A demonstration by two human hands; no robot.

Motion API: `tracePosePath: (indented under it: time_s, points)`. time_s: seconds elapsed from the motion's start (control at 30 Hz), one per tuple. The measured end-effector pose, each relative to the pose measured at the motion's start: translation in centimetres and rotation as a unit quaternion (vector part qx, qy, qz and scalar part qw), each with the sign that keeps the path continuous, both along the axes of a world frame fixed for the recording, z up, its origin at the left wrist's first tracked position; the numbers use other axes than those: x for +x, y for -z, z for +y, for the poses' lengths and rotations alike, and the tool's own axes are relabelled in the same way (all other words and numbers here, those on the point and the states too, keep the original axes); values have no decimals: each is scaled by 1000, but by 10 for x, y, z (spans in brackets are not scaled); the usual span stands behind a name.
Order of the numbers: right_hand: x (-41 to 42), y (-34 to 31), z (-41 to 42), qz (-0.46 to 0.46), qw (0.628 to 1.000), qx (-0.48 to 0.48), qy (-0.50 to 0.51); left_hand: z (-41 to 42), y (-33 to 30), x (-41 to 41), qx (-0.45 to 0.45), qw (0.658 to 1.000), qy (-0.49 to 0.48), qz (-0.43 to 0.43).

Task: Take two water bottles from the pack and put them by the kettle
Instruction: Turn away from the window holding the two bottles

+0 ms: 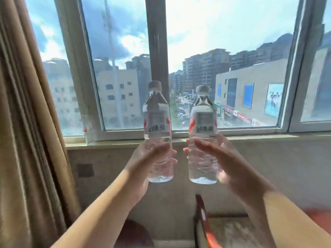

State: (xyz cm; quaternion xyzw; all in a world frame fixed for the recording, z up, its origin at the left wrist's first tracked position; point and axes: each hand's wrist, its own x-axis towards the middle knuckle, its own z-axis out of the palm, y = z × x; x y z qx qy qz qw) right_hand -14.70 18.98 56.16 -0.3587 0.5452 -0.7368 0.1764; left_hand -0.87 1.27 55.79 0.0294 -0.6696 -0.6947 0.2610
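Note:
Two clear water bottles with white and red labels and grey caps are held upright in front of the window. My left hand point(143, 163) grips the lower half of the left bottle point(157, 120). My right hand point(231, 165) grips the lower half of the right bottle point(203, 122). The bottles stand side by side, a small gap apart, at the same height. Neither the pack nor the kettle is in view.
A tan curtain point(26, 131) hangs at the left. A window sill point(268, 136) runs behind the bottles, with another clear bottle point(88, 126) standing on it near the curtain. Low down sit a dark round object point(134, 233) and an orange-edged patterned surface point(229, 233).

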Motion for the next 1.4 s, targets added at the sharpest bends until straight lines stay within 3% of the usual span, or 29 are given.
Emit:
tracePosePath:
  time_s: [0.23,0.77,1.17,1.4]
  points:
    - [10,-50,5,56,997,-57,-5,14,-47,8,-34,998,30,46]
    - [10,-48,11,83,993,-68,-44,23,-46,1,-38,998,23,38]
    - [21,-42,-23,64,983,-87,-149,17,-27,30,-43,997,-56,35]
    - [60,-24,-88,10,958,-78,-277,-2,-6,98,15,979,-201,14]
